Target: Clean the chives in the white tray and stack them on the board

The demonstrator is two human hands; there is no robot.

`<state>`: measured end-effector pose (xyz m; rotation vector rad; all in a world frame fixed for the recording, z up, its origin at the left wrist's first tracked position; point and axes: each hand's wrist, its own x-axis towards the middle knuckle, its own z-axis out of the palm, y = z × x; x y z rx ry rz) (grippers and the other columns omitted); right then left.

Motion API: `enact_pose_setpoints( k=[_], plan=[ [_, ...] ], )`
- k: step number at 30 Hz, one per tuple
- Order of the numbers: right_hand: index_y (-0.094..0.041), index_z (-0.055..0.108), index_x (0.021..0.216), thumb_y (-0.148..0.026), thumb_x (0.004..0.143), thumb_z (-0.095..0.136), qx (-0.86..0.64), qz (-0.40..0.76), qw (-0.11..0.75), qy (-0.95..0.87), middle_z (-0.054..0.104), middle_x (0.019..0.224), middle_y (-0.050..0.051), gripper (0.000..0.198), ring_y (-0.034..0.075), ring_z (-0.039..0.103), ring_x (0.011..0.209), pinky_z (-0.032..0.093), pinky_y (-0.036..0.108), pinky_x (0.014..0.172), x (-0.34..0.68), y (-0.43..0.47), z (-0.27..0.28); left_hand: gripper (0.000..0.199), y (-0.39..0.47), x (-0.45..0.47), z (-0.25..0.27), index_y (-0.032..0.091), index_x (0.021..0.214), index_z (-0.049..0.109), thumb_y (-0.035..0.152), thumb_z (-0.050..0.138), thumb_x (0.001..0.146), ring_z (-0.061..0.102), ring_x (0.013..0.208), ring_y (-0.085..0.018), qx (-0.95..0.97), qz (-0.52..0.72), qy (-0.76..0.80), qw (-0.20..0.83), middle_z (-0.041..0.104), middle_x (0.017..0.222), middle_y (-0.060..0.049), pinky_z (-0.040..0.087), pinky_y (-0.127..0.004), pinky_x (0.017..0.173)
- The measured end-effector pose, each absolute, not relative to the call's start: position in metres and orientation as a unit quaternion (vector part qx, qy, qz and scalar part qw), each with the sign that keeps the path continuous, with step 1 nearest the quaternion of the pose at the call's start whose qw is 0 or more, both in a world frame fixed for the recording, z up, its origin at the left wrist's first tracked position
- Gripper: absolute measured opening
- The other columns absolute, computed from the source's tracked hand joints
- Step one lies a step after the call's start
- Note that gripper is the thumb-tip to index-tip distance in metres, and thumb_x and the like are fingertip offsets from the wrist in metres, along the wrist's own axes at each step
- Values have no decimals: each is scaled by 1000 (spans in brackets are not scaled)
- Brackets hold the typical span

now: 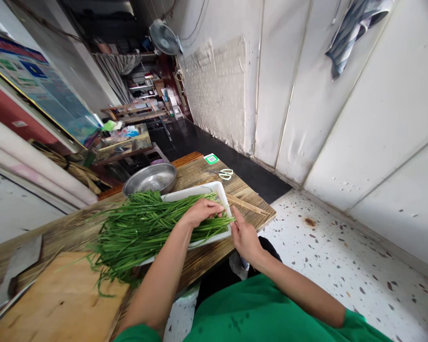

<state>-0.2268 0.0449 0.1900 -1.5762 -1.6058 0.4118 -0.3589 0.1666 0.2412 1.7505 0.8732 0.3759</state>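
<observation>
A large heap of long green garlic chives (139, 228) lies in a white plastic tray (219, 190), the leafy ends spilling over its left side. My left hand (202, 212) is over the tray's right end, its fingers closed on chives near their pale stem ends. Just outside the tray's right corner, my right hand (246, 241) has thumb and fingers pinched at the tips of a few chive stems that stick out over the rim. What lies between its fingers is partly hidden.
Beside the tray are thin bamboo sticks (248, 205), scissors (225, 174), a green code card (211, 159) and a metal bowl (151, 176). At left lie a wooden cutting board (60, 299) and a cleaver (23, 259). The wooden table (196, 266) ends just right of my hands.
</observation>
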Motion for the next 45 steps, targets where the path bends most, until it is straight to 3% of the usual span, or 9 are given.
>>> enact_pose_setpoints(
  k=[5, 8, 14, 18, 22, 27, 33, 39, 45],
  plan=[
    [-5, 27, 133, -19, 85, 30, -621, 156, 414, -647, 62, 61, 4, 50, 16, 54, 48, 42, 24, 51, -226, 50, 193, 30, 158, -358, 245, 13, 62, 66, 41, 58, 69, 39, 51, -9, 775, 151, 338, 512, 56, 59, -1, 30, -22, 49],
    [-7, 26, 134, -19, 85, 31, -613, 159, 426, -647, 62, 62, 3, 50, 15, 54, 48, 43, 23, 52, -226, 51, 194, 29, 156, -357, 250, 14, 60, 66, 39, 57, 71, 47, 63, -13, 807, 158, 302, 482, 59, 68, -3, 38, -24, 62],
    [-10, 36, 128, -21, 86, 30, -608, 165, 429, -648, 65, 72, 6, 44, 16, 58, 55, 45, 25, 57, -222, 52, 193, 30, 166, -366, 250, 15, 75, 70, 40, 53, 73, 55, 74, -18, 829, 140, 319, 437, 66, 77, -4, 40, -26, 70],
    [-9, 35, 129, -21, 86, 31, -620, 161, 418, -645, 65, 69, 6, 45, 17, 57, 53, 45, 26, 57, -219, 51, 185, 28, 187, -376, 242, 20, 83, 70, 39, 54, 71, 58, 73, -19, 843, 157, 416, 302, 68, 81, -3, 39, -25, 67],
    [-8, 31, 131, -21, 86, 31, -622, 168, 422, -638, 65, 73, 8, 47, 18, 60, 59, 47, 28, 61, -219, 49, 178, 16, 196, -368, 231, 22, 72, 70, 33, 61, 65, 57, 65, -18, 880, 61, 438, 171, 66, 69, -3, 36, -24, 61],
    [-9, 34, 129, -21, 86, 32, -627, 177, 417, -634, 67, 80, 9, 45, 19, 62, 68, 48, 29, 66, -219, 49, 176, 10, 191, -349, 217, 18, 60, 68, 24, 62, 64, 56, 77, -23, 883, 40, 465, 53, 64, 71, -10, 35, -29, 69],
    [-10, 35, 129, -21, 85, 33, -633, 170, 410, -634, 67, 83, 10, 45, 20, 63, 70, 48, 29, 66, -219, 50, 174, 11, 198, -349, 216, 19, 69, 67, 28, 61, 66, 55, 81, -22, 871, 72, 483, 60, 64, 78, -9, 35, -28, 73],
    [-8, 28, 133, -21, 85, 32, -638, 160, 400, -638, 67, 74, 9, 50, 18, 61, 59, 48, 27, 58, -218, 51, 172, 8, 201, -352, 215, 17, 61, 67, 19, 59, 63, 56, 80, -22, 873, 72, 479, 62, 65, 77, -10, 35, -28, 72],
    [-10, 33, 131, -19, 85, 33, -636, 166, 376, -653, 67, 79, 10, 47, 19, 63, 67, 48, 28, 65, -216, 51, 174, 22, 213, -371, 215, 23, 82, 69, 31, 52, 71, 58, 80, -18, 849, 173, 460, 194, 68, 86, -2, 39, -26, 71]
  ],
)
